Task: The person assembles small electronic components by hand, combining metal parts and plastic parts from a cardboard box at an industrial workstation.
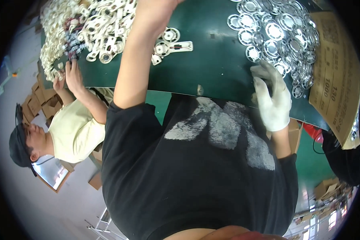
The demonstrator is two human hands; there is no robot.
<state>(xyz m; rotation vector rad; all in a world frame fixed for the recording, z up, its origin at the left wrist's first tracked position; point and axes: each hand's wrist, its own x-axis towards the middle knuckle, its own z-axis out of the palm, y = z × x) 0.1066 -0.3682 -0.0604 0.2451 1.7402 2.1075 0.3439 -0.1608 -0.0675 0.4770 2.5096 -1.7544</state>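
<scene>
My left arm reaches across the dark green table [212, 60]. My bare left hand [158, 10] is cut off by the top edge, so its fingers are hidden. Below and beside its wrist lie white plastic parts with round frames; one long-handled part [174, 47] has a dark strip along it. My right hand [273, 98], in a white glove with greyish fingertips, is at the near edge of a pile of shiny silver rings [274, 31]. Its fingers are bent, with the thumb apart, and nothing shows between them.
A big heap of white plastic parts [108, 28] covers the far left, with bundled wires [73, 42] beside it. A co-worker's hands [74, 76] touch that heap. A cardboard box [334, 80] stands at the right edge. A small pale scrap [200, 89] lies by the table's near edge.
</scene>
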